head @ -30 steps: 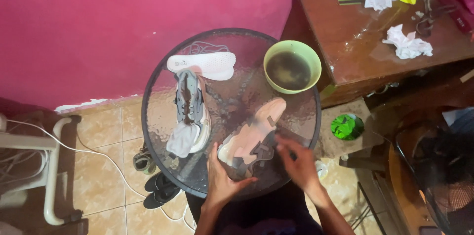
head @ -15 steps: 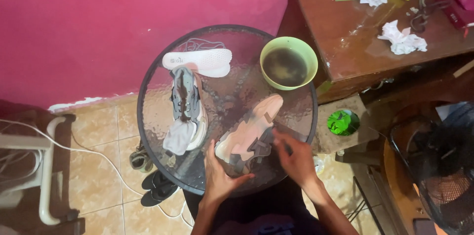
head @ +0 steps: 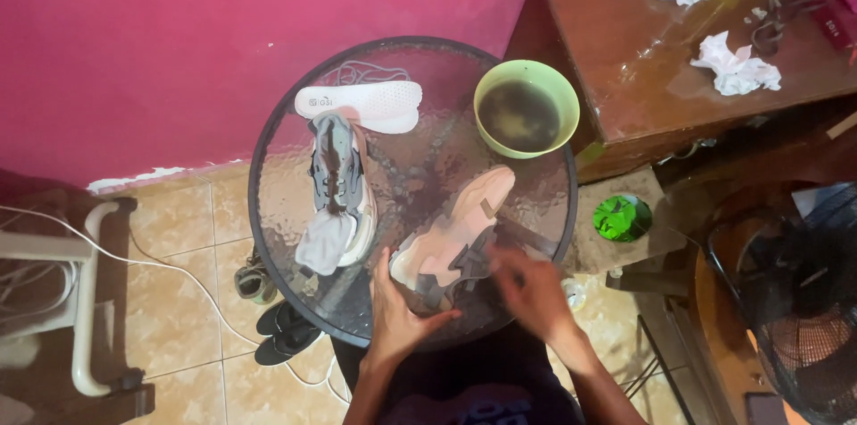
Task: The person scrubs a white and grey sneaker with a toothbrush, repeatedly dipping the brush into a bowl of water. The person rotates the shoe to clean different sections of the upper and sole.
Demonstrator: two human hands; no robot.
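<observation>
A pale pink shoe (head: 455, 233) lies sole-up on the round glass surface (head: 277, 135). The left hand (head: 393, 309) steadies its heel with spread fingers; the blurred right hand (head: 531, 287) touches its side, grip unclear. Beyond the fingers lie a grey shoe (head: 337, 188) and a green bowl (head: 527, 108).

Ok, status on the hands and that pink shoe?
Left hand braces pink shoe on glass table. Right hand blurred at its side. Green bowl close beyond the toe.

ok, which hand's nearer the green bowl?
Right. The right hand is blurred, at the pink shoe's near side, almost straight below the green bowl. The left hand rests at the shoe's heel end, farther left and lower.
</observation>
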